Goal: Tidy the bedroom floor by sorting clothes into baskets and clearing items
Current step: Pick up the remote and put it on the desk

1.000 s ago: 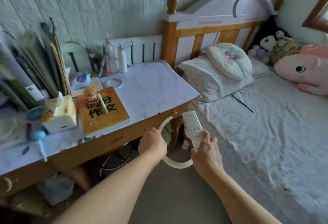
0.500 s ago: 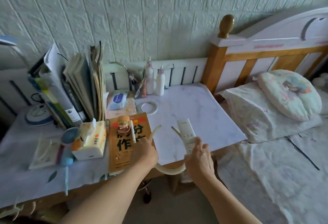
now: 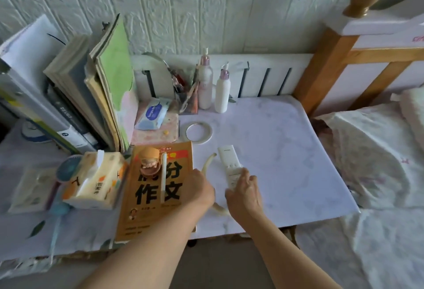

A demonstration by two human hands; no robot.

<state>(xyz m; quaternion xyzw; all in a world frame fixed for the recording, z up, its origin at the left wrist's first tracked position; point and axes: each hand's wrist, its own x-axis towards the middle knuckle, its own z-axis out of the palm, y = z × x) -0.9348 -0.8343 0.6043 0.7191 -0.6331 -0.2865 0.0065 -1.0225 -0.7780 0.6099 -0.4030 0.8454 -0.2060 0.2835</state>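
Observation:
My left hand [image 3: 199,191] grips a cream curved headband [image 3: 207,162] low over the white desk [image 3: 286,151]; one end sticks out above my knuckles and the curve shows again below my wrist. My right hand [image 3: 244,193] holds a white remote control [image 3: 229,162] just above or on the desk top, its top end pointing away from me. Both hands are side by side near the desk's front edge.
An orange book [image 3: 158,188] with a figurine [image 3: 149,160] and a white pen lies left of my hands. A tissue box [image 3: 96,181], standing books [image 3: 75,96], two bottles [image 3: 213,87], a tape ring [image 3: 198,131] and wipes crowd the desk. The bed [image 3: 378,162] is at the right.
Both hands have risen from below the desk edge and moved forward over the desk top, carrying the headband and the remote. The view has swung left, away from the bed.

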